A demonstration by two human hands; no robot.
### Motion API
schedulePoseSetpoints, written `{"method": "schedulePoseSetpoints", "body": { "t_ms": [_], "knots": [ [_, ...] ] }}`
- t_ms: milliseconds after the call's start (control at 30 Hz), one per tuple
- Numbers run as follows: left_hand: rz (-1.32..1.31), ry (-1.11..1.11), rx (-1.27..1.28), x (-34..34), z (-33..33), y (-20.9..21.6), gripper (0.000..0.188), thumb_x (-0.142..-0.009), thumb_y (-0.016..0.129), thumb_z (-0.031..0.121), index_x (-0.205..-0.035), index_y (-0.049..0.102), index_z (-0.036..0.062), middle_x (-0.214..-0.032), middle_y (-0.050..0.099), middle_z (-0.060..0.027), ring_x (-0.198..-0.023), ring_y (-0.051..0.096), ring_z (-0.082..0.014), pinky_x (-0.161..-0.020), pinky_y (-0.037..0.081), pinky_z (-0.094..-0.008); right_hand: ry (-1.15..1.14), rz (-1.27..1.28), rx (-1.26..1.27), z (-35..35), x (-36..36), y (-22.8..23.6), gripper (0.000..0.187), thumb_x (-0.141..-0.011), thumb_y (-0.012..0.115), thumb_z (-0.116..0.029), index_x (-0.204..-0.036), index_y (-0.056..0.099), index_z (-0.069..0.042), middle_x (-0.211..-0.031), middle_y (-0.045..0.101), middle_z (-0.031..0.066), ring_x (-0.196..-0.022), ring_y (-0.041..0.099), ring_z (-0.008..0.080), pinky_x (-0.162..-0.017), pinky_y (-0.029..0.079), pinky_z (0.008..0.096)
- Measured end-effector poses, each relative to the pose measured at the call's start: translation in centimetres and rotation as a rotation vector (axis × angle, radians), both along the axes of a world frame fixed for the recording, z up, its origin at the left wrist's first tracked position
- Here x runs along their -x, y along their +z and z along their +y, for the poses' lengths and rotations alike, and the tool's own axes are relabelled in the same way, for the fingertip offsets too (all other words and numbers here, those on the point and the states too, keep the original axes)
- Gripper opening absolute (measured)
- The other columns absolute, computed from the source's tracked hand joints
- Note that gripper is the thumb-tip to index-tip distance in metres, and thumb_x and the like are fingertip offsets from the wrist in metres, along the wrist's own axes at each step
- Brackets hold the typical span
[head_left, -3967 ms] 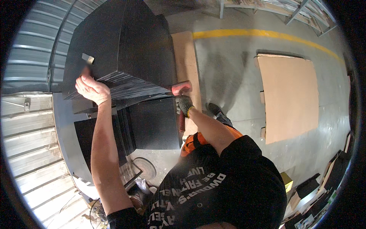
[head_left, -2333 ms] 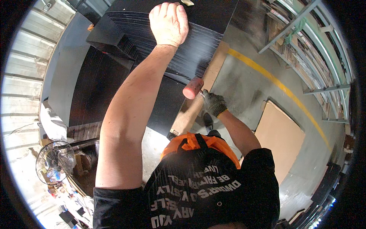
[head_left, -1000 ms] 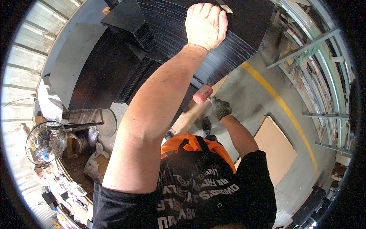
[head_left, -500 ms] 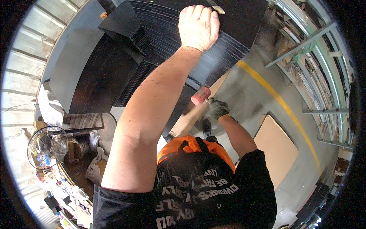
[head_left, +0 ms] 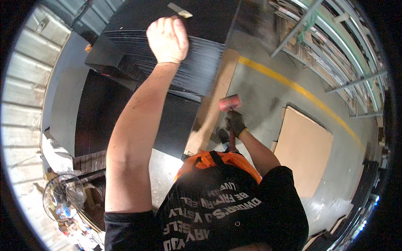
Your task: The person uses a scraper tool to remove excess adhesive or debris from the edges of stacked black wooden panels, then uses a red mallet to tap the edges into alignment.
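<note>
My bare left hand is stretched far forward over a dark stack of black panels, its side streaked with shiny lines. Its fingers are curled closed, and whatever they may hold is hidden. Just beyond it, a small flat strip with a pale end lies on the black top. My right hand, in a dark glove with a yellow cuff, is closed round the handle of a mallet with a red head. The mallet hangs low, head up, over the floor beside the stack, touching nothing else that I can see.
A long light-brown board runs along the stack's near right side. Right of me, a tan sheet lies on the grey floor, past which a yellow line curves. Metal racking stands far right, a wire fan at lower left.
My view has swung, so the stack and left hand appear further left. The right hand and mallet have come away from the stack's corner, and the mallet's head has tilted.
</note>
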State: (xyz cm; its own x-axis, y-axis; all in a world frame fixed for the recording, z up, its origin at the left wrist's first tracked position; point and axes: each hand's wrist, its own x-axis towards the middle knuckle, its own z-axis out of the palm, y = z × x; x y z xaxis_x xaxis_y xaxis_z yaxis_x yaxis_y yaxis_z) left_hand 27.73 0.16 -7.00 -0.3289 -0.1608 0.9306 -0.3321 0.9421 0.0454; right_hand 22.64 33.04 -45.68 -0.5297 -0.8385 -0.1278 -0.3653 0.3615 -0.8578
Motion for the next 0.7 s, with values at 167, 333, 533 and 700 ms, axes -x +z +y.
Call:
{"method": "schedulePoseSetpoints", "body": {
  "t_ms": [167,333,533,700],
  "knots": [
    [-0.004,-0.005,-0.02,-0.8,-1.1,-0.6,0.027,-0.095,0.042,0.022,-0.088,0.063,0.0063,-0.081,0.058,-0.0104,-0.079,0.055,-0.0314,-0.075,0.042,-0.0425,-0.726,-1.073,0.317,-5.4,-4.2,14.2,0.02,-0.09,0.061,-0.031,-0.081,0.053,-0.015,-0.061,0.049,-0.0017,-0.045,0.045,0.0141,-0.042,0.04,0.0301],
    [-0.047,-0.026,0.008,-0.8,-1.1,-0.4,0.029,-0.097,0.039,0.021,-0.091,0.063,0.0055,-0.083,0.058,-0.0103,-0.08,0.054,-0.0308,-0.075,0.042,-0.0403,-0.697,-1.231,0.292,-8.5,-6.4,18.7,0.025,-0.098,0.046,-0.032,-0.078,0.047,-0.017,-0.061,0.046,-0.0005,-0.044,0.043,0.016,-0.041,0.04,0.0346],
    [-0.049,-0.01,0.004,-0.8,-0.8,-0.3,0.029,-0.097,0.038,0.019,-0.091,0.063,0.0066,-0.084,0.06,-0.0086,-0.08,0.055,-0.029,-0.076,0.042,-0.0394,-0.774,-1.258,0.348,-8.8,-5.8,18.5,0.027,-0.098,0.046,-0.03,-0.075,0.048,-0.016,-0.055,0.043,-0.0003,-0.04,0.039,0.0167,-0.043,0.043,0.0339],
    [-0.029,-0.033,-0.019,-1.1,-0.5,-0.2,0.03,-0.098,0.037,0.02,-0.091,0.064,0.0073,-0.086,0.062,-0.0081,-0.081,0.056,-0.0291,-0.077,0.042,-0.0393,-0.662,-1.231,0.317,-8.8,-5.9,18.1,0.016,-0.093,0.054,-0.025,-0.08,0.05,-0.015,-0.06,0.047,-0.0011,-0.045,0.045,0.015,-0.042,0.041,0.0339]
  ]
}}
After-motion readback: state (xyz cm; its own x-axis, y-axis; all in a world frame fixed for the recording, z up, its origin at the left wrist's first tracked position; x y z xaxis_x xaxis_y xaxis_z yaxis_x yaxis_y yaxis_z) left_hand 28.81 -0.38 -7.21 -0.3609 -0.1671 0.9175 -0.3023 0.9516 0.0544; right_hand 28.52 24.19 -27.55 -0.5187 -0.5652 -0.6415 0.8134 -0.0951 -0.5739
